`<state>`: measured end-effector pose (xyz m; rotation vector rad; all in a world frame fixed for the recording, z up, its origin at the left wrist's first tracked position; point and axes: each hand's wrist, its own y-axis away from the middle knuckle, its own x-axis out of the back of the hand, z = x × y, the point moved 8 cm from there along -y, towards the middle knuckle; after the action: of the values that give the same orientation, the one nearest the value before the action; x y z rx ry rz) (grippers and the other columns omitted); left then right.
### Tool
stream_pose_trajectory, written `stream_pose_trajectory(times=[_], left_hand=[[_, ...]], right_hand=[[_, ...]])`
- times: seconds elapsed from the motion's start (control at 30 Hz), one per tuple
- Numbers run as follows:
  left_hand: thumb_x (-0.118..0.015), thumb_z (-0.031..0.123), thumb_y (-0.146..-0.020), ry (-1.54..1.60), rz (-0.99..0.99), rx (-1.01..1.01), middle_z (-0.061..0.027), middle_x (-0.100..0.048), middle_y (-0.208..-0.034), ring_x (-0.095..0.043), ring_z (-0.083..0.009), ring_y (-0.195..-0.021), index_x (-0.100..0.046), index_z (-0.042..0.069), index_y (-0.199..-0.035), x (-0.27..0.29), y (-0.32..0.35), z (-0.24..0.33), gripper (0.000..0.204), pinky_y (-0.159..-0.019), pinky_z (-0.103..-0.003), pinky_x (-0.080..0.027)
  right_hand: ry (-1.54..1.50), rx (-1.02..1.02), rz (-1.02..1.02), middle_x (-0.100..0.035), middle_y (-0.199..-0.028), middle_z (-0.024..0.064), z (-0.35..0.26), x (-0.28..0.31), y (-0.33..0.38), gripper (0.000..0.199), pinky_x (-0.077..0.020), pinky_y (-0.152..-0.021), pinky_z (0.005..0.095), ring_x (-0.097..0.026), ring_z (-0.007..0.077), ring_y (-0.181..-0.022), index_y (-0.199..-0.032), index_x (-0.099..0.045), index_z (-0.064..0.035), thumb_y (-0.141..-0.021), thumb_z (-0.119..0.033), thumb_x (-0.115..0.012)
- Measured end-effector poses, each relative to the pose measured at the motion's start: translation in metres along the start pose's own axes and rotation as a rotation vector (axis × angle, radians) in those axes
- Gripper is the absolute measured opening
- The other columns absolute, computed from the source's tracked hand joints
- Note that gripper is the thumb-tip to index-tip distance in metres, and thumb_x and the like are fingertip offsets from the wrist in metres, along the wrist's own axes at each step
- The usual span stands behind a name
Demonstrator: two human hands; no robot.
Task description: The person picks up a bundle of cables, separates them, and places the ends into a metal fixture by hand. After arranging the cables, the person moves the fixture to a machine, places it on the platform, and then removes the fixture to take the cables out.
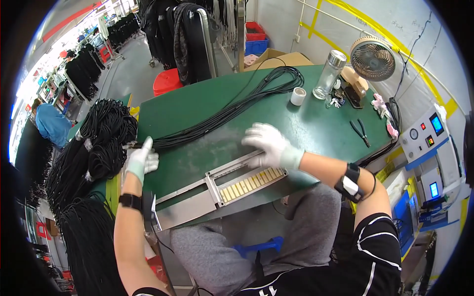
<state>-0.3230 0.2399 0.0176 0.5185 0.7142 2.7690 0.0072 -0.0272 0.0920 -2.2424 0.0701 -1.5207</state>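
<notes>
My left hand (pixel 141 159), in a white glove, is beside the left end of a long bundle of black cables (pixel 212 124). Its thumb stands apart from the fingers, and I see nothing gripped in it. At the near table edge lies a metal jig frame (pixel 190 209), slanting up to the right. A row of yellowish strips (pixel 251 185) fills its right section. Over the frame's far rail hovers or rests my gloved right hand (pixel 269 145), fingers stretched out to the left and holding nothing visible; whether it touches the rail I cannot tell.
Heaps of black cables (pixel 106 128) cover the left end of the green table (pixel 173 111). Toward the far right stand a white tape roll (pixel 298 96), a glass bottle (pixel 327 79) and a fan (pixel 373 58); pliers (pixel 360 133) lie nearer. A machine with lit displays (pixel 428 133) flanks the right side.
</notes>
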Motion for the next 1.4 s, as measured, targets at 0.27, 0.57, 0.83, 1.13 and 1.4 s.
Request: stream_pose_trajectory(times=[0.27,0.57,0.83,1.13,1.4], left_hand=[[-0.078,0.015,-0.08,-0.728,-0.101,-0.978,-0.0049,-0.066,-0.081,-0.066,-0.0206,-0.071,-0.07,0.005,-0.094,-0.026,0.169,-0.023,0.019,-0.073,-0.032,-0.055],[-0.077,0.027,-0.081,-0.935,-0.16,-0.891,-0.0115,-0.069,-0.096,-0.066,-0.0311,-0.095,-0.073,0.009,-0.098,-0.009,0.275,-0.082,0.025,-0.083,-0.04,-0.053],[-0.077,0.016,-0.079,-0.846,0.877,-1.037,-0.0112,-0.07,-0.089,-0.066,-0.0309,-0.088,-0.072,0.007,-0.088,0.188,0.361,-0.022,0.014,-0.082,-0.041,-0.051],[-0.063,0.065,-0.086,-0.821,1.011,-0.128,-0.0186,-0.071,-0.107,-0.067,-0.0334,-0.103,-0.072,0.006,-0.093,0.317,0.263,-0.058,0.06,-0.089,-0.042,-0.05],[-0.075,0.048,-0.086,-0.468,0.764,-0.302,-0.0133,-0.072,-0.104,-0.067,-0.0266,-0.097,-0.068,-0.001,-0.112,0.346,0.222,-0.055,0.056,-0.089,-0.041,-0.051]], right_hand=[[0.133,0.041,-0.013,-0.052,-0.139,0.0178,-0.042,-0.004,0.053,0.061,-0.0339,-0.112,0.0562,-0.041,0.0435,-0.134,-0.123,-0.066,-0.0176,-0.071,-0.048,-0.08],[-0.032,0.026,0.16,-0.056,-0.139,0.018,-0.025,-0.042,-0.01,0.05,-0.0352,-0.112,0.0503,-0.044,0.0421,-0.134,-0.116,-0.071,-0.0177,-0.068,-0.024,-0.083],[-0.101,-0.011,0.16,-0.053,-0.145,0.0181,-0.008,-0.048,0.003,0.055,-0.0349,-0.114,0.0481,-0.044,0.0409,-0.136,-0.123,-0.068,-0.0101,-0.07,-0.02,-0.081],[-0.104,-0.028,0.153,-0.051,-0.147,0.0161,0.02,-0.066,0.005,0.052,-0.0345,-0.115,0.0474,-0.042,0.04,-0.138,-0.126,-0.066,-0.0097,-0.077,-0.024,-0.078],[-0.178,-0.091,0.105,-0.05,-0.148,0.0195,0.01,-0.053,0.003,0.047,-0.0312,-0.118,0.0441,-0.04,0.0371,-0.142,-0.125,-0.066,-0.0049,-0.08,-0.015,-0.072]])
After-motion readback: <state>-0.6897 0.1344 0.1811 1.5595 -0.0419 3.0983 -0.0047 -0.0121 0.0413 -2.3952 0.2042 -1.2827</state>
